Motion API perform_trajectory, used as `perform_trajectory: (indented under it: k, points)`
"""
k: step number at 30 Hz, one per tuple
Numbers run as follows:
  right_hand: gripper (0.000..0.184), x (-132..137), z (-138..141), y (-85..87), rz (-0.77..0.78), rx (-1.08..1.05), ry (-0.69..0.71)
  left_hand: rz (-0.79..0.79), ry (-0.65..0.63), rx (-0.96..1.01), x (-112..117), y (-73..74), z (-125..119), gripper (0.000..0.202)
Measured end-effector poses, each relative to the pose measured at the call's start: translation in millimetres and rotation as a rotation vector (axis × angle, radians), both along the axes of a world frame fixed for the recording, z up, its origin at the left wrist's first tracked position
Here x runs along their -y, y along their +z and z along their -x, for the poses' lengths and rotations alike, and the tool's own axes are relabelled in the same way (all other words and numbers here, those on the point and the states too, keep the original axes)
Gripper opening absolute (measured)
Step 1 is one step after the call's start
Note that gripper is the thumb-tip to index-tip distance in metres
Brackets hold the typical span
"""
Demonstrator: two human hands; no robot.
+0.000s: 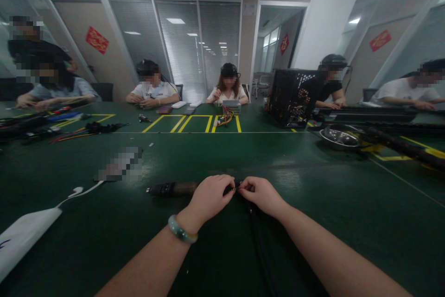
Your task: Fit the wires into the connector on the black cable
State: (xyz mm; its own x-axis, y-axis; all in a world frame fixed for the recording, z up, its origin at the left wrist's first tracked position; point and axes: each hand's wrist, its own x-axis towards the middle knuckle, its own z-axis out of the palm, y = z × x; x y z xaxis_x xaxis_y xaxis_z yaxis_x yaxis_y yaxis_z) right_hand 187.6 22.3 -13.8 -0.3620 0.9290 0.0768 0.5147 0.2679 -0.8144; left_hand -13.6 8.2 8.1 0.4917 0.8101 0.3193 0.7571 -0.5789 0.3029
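A dark cylindrical electric screwdriver [184, 189] lies across the green table, its metal tip pointing left. My left hand [212, 195], with a green bangle at the wrist, is closed over the tool's right end. Close beside it, my right hand [260, 195] is closed in a pinch near that same end. A tiny shiny bit shows between the two sets of fingertips, too small to name. From under my right hand a black cable [257, 236] runs down toward me. The fingers partly hide where cable and tool meet.
At left lie a phone [121, 163] with a white cord and a white case [28, 236]. Several people sit across the table. A black computer case [295, 97], a metal bowl [339, 137], a power supply [231, 107] and cable bundles [93, 129] lie farther off.
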Motion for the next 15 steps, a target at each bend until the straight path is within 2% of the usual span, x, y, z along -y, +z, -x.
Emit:
perform_trajectory:
  k: [10, 15]
  points:
    - [0.012, -1.6, 1.7, -4.2, -0.036, 0.017, 0.011, -0.024, -0.013, 0.008, -1.8, -0.8, -0.2, 0.013]
    - [0.01, -0.9, 2.0, -0.8, -0.045, 0.023, 0.009, -0.024, -0.024, 0.006, -1.3, -1.0, 0.3, 0.01]
